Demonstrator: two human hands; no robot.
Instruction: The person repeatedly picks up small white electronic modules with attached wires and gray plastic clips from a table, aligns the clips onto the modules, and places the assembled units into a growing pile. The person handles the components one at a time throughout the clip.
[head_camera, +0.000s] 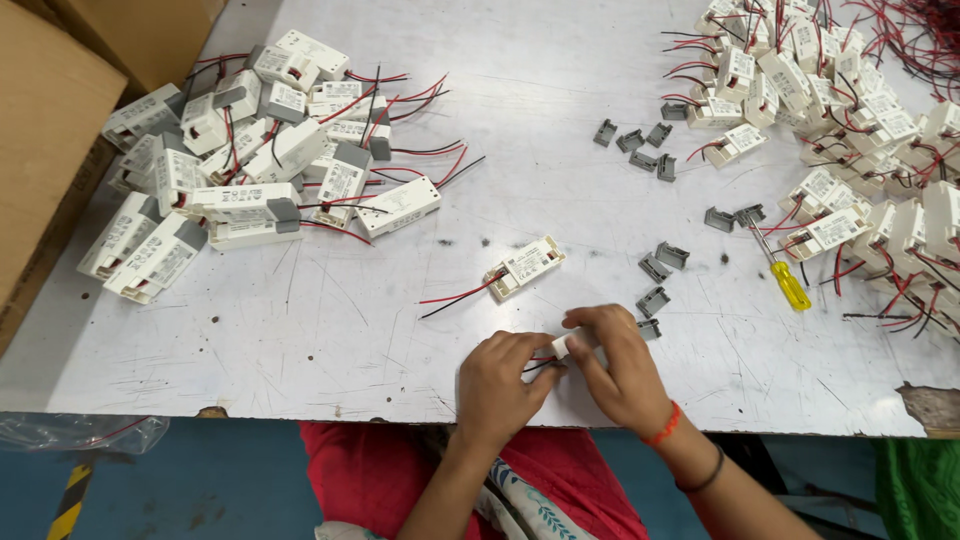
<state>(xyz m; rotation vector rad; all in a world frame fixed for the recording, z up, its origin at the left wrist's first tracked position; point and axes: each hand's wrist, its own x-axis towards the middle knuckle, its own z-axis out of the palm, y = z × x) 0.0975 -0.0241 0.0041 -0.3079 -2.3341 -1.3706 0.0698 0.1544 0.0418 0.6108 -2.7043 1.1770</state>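
Scratched grey sheet metal is stretching out in front of me as the tabletop (330, 320), with a brown cardboard box (50, 130) leaning at its far left edge. Close to the near edge I am holding a small white module (563, 346) between both hands. My left hand (497, 385) is curling around its wire end, fingers folded tight where red and black leads are poking out. My right hand (618, 365) is closing over the other end, thumb and fingertips pinched on the casing, so most of the part is hidden. Just beyond my hands another white module (525, 267) is lying alone, its red and black wires trailing to the left. Small grey end caps (655, 285) are sitting scattered just beside my right hand. A yellow-handled screwdriver (787, 280) is resting farther right. One heap of wired modules (240, 150) is lying at far left, another heap (850, 120) at far right.
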